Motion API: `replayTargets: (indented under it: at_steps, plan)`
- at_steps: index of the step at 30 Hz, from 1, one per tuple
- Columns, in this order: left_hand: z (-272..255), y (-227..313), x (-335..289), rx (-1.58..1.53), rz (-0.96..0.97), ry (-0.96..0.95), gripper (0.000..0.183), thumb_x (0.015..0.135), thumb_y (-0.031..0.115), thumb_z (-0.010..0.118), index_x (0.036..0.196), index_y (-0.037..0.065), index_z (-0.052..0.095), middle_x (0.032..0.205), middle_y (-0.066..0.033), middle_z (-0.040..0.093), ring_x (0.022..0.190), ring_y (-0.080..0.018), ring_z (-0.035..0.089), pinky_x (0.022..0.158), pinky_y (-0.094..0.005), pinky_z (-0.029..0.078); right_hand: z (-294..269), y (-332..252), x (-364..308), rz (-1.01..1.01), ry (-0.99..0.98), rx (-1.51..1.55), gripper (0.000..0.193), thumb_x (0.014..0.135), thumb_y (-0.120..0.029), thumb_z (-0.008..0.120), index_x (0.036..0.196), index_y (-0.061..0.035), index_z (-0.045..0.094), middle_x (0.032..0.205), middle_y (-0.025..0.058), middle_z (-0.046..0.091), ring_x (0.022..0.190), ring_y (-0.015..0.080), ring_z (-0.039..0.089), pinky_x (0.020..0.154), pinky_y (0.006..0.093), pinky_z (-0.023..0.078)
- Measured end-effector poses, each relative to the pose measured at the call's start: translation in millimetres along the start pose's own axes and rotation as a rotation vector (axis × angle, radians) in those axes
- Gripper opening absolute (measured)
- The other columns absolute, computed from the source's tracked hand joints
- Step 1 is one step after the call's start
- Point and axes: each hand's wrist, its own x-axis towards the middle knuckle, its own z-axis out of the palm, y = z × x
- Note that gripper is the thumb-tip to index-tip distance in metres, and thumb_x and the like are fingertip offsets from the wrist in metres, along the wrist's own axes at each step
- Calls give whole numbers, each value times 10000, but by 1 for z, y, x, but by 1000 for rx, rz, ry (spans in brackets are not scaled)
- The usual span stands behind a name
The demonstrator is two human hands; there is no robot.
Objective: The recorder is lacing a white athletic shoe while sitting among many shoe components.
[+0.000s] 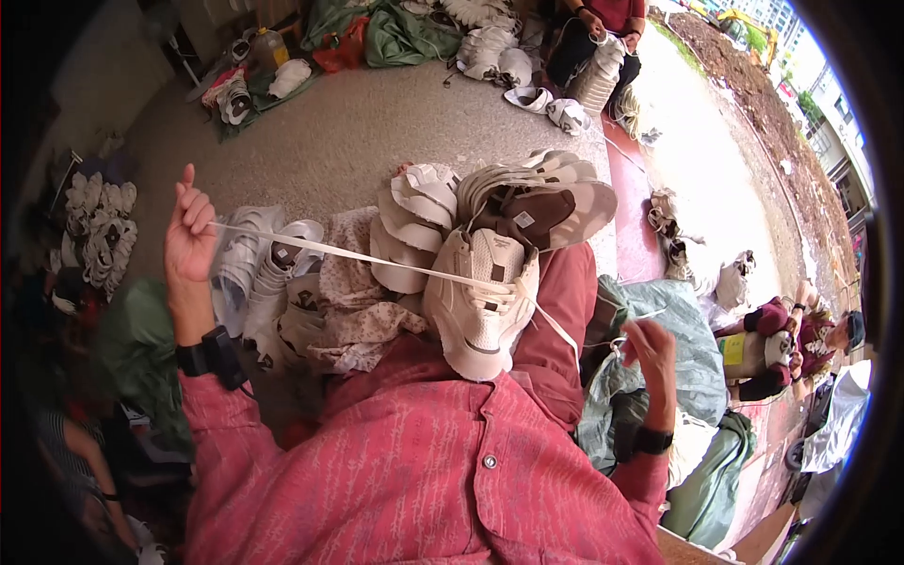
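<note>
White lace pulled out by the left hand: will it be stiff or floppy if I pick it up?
The lace is probably floppy: taut near the left hand, but bending where it leaves the shoe. It looks thin and flat, so likely light. Lifting it may tug the shoe, since it appears threaded there.

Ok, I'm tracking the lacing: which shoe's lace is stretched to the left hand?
The beige shoe nearest the shirt; its lace runs taut to the left hand; none stretches from the stacked shoes.
</note>
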Motion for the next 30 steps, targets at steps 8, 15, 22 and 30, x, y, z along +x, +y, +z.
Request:
replayTargets:
  at_steps: [8, 15, 22, 30]
  plan:
    - [17, 32, -13, 239, 246, 178, 312, 1039, 161, 409, 1278, -34, 454, 698, -2, 348, 513, -75, 301, 400, -224, 283, 101, -107, 13, -142, -558, 225, 136, 976, -127, 570, 1048, -19, 612, 638, -1, 570, 500, 38, 505, 435, 200, 363]
    - [50, -65, -19, 1003, 19, 305, 267, 992, 249, 520, 1056, 23, 645, 572, 106, 345, 475, 6, 259, 412, -211, 182, 139, -125, 18, -73, -647, 132, 204, 986, -191, 556, 1073, -15, 614, 628, -7, 574, 493, 46, 504, 437, 199, 388]
    - [73, -203, -14, 1226, -258, -302, 269, 964, 217, 531, 858, 22, 683, 766, 18, 576, 738, -79, 522, 680, -253, 438, 143, -137, 12, -4, -654, 176, 261, 968, -183, 574, 1099, 43, 587, 638, 33, 611, 463, 62, 533, 408, 213, 417]
    - [77, -243, -10, 1173, -564, -475, 258, 899, 177, 535, 713, 25, 631, 727, 5, 514, 659, -71, 479, 590, -238, 385, 138, -135, 6, 42, -737, 231, 425, 936, -168, 625, 1268, 21, 439, 698, 51, 623, 488, 91, 550, 420, 212, 399]
